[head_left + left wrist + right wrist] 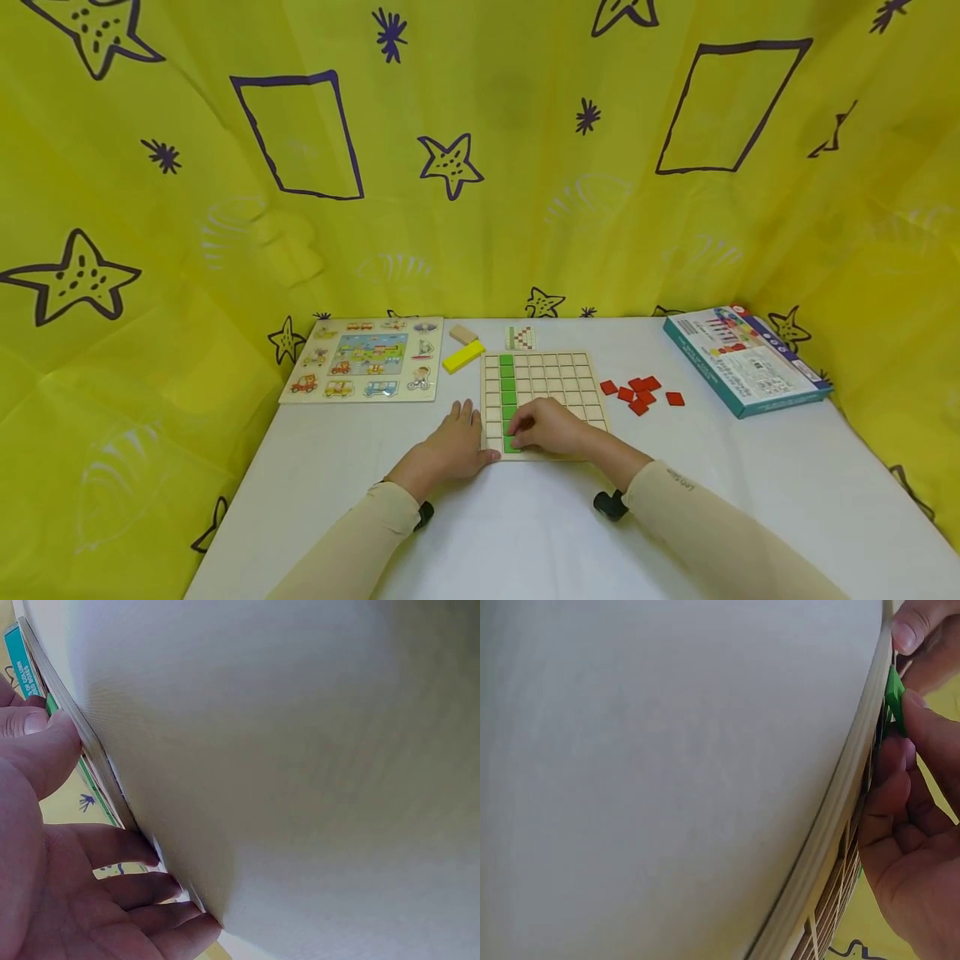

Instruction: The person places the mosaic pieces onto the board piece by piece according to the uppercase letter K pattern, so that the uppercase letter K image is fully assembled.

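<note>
A wooden grid board lies on the white table, with a column of green square tiles in its second column from the left. My right hand is over the lower part of that column. Between its thumb and finger it pinches a green tile, which sits tilted at the board's near edge in the right wrist view. My left hand lies at the board's lower left corner, fingers extended on the table and thumb against the board's edge. Part of the near rows is hidden under the right hand.
Several loose red tiles lie right of the board. Behind it are a small pattern card, a yellow block and a plain wooden block. A picture puzzle board lies left; a teal-edged box lies far right.
</note>
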`<action>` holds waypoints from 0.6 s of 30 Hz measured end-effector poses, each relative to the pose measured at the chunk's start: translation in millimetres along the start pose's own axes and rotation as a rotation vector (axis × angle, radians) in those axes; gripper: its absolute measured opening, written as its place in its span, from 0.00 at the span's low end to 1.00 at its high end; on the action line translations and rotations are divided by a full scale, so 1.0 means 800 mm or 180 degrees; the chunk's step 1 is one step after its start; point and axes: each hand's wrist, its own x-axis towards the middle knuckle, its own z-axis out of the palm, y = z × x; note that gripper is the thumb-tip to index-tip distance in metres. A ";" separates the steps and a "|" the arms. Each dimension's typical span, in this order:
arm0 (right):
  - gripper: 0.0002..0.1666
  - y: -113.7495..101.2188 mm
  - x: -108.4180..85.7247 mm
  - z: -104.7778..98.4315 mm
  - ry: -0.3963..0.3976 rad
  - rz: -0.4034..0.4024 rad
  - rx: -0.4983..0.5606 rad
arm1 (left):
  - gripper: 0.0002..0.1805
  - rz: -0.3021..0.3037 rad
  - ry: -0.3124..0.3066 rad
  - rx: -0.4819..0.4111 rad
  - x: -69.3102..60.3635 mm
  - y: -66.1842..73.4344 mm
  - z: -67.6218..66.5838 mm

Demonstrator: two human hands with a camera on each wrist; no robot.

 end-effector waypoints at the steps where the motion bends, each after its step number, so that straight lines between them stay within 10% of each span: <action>1: 0.02 -0.001 0.000 0.001 0.0002 -0.0008 -0.0026 | 0.48 0.0001 -0.0004 0.0000 0.000 0.000 0.000; 18: 0.04 -0.003 -0.003 0.009 0.0146 -0.0101 -0.0239 | 0.47 0.0005 -0.0020 0.0022 0.000 0.001 -0.003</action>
